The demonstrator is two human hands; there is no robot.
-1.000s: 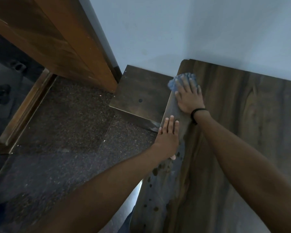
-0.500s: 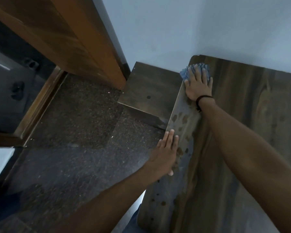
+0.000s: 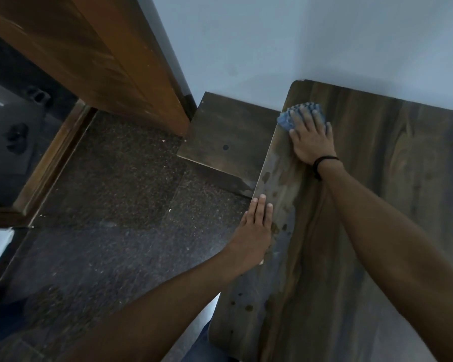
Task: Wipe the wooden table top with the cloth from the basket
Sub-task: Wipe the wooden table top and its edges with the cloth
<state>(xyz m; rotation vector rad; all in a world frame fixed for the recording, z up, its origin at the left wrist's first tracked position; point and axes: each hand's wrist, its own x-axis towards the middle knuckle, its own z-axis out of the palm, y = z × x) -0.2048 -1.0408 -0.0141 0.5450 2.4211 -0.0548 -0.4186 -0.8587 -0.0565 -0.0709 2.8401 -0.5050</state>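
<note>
The dark wooden table top (image 3: 377, 205) fills the right side of the head view and runs up to the wall. My right hand (image 3: 311, 138) lies flat on a blue nubbly cloth (image 3: 288, 118) near the table's far left corner, pressing it onto the wood. A black band circles that wrist. My left hand (image 3: 255, 231) rests flat with fingers together on the table's left edge, nearer to me, holding nothing. Wet streaks and drops (image 3: 275, 194) shine along the left edge between the hands.
A lower dark wooden shelf (image 3: 228, 134) with a small hole juts out left of the table against the pale wall (image 3: 298, 43). A brown wooden door frame (image 3: 94, 61) stands at the left above a speckled dark floor (image 3: 102, 205).
My right hand pushed the cloth toward the far corner, then drew it slightly back. My left hand has slid nearer to me along the edge. The camera has shifted.
</note>
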